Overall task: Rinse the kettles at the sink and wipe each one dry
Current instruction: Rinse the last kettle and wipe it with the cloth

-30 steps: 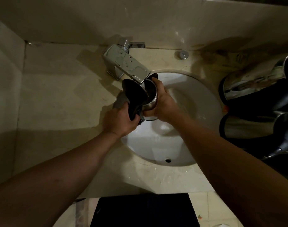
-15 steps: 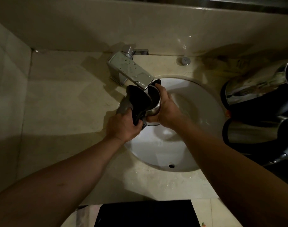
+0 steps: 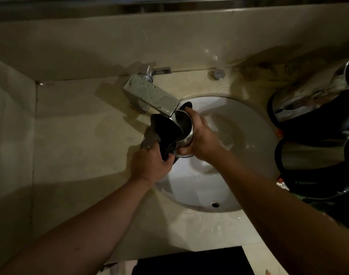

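Counter (image 3: pixel 74 135): beige stone top, wraps round the basin; wet patches at the near edge.
Sink (image 3: pixel 239 139): white oval bowl set in the counter, overflow hole at the near wall.
Spare kettles (image 3: pixel 312 108): two steel kettles w/ black trim, lying on the counter right of the sink, one behind the other, touching or nearly so.
Tap (image 3: pixel 152 96): square chrome spout, angled out over the back-left rim of the sink; droplets on top.
Kettle (image 3: pixel 186 133): steel body, tipped, mouth right under the tap spout, held above the sink; black lid swung open to the left.
R hand (image 3: pixel 201 139): wrapped round the kettle body, thumb at the rim.
L hand (image 3: pixel 152 163): fingers curled on the kettle's black handle/lid end.
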The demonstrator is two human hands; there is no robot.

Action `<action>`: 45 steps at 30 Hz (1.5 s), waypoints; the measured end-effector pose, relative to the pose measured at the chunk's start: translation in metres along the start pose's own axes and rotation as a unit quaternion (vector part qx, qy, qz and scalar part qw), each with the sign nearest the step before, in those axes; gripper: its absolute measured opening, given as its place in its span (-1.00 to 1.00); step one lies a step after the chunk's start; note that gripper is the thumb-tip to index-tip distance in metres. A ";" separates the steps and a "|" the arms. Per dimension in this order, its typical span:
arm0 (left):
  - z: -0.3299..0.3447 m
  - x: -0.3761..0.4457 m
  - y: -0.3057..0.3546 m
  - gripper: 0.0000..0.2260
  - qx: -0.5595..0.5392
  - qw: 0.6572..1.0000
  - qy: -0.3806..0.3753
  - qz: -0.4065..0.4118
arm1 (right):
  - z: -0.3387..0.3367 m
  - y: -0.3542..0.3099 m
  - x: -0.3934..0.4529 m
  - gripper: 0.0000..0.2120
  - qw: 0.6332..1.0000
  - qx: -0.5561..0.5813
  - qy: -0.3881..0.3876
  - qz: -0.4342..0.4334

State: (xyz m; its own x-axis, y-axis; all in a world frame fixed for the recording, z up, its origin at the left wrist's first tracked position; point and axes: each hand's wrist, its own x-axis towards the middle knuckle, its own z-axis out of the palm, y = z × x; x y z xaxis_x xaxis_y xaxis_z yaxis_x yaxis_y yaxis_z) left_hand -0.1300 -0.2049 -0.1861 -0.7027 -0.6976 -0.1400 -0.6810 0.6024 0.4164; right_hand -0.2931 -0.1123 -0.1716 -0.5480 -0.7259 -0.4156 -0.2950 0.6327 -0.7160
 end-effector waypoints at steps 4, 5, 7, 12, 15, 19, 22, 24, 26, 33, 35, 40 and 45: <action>0.003 0.002 0.001 -0.64 0.011 1.000 0.003 -0.012 | -0.002 0.003 0.002 0.27 1.000 -0.004 0.001 -0.021; 0.004 0.002 0.000 -0.64 0.014 1.000 0.002 -0.010 | -0.002 0.004 0.002 0.27 1.000 -0.002 0.001 -0.022; 0.006 0.001 -0.002 -0.64 0.014 1.000 0.003 -0.006 | -0.002 0.004 0.002 0.29 1.000 0.005 -0.003 -0.017; 0.009 0.003 -0.004 -0.62 0.015 1.000 0.002 -0.009 | -0.002 0.001 0.002 0.26 0.999 0.035 -0.005 -0.010; 0.008 0.002 -0.003 -0.63 -0.008 1.000 0.007 -0.008 | -0.008 -0.003 -0.001 0.27 1.000 -0.009 -0.015 -0.013; 0.009 0.002 -0.004 -0.61 -0.033 0.998 0.000 -0.046 | -0.048 -0.026 0.003 0.08 0.994 -0.038 -0.101 0.012; 0.009 0.003 -0.004 -0.54 -0.052 0.998 0.012 -0.032 | -0.084 -0.067 0.028 -0.19 0.999 -0.048 -0.023 -0.002; 0.007 0.002 -0.004 -0.51 -0.055 0.998 0.015 -0.028 | -0.096 -0.093 0.050 -0.16 0.998 -0.057 0.011 -0.034; 0.005 0.001 -0.005 -0.54 -0.036 0.999 0.000 -0.021 | -0.102 -0.115 0.063 -0.23 0.999 -0.007 -0.016 -0.037; 0.000 -0.001 -0.006 -0.80 0.011 0.997 -0.045 0.058 | -0.080 -0.135 0.049 -0.66 0.994 0.107 -0.018 -0.001; -0.004 -0.002 -0.004 -0.82 0.006 0.996 -0.067 0.066 | -0.077 -0.133 0.031 -0.65 0.982 0.184 -0.032 0.012; -0.018 -0.005 0.016 -0.75 -0.018 0.992 -0.120 0.019 | -0.024 -0.094 -0.081 -0.62 0.979 -0.063 0.130 -0.146; -0.010 -0.028 0.043 -0.96 -0.195 0.945 -0.200 -0.168 | 0.018 -0.012 -0.125 -0.25 0.940 -0.339 -0.019 -0.034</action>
State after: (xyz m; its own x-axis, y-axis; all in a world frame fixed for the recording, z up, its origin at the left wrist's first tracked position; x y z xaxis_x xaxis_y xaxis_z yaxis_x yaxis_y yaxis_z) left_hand -0.1377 -0.1631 -0.1552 -0.5354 -0.5741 -0.6195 -0.8064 0.1293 0.5771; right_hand -0.2069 -0.0342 -0.1216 -0.4854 -0.7722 -0.4101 -0.7663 0.6015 -0.2257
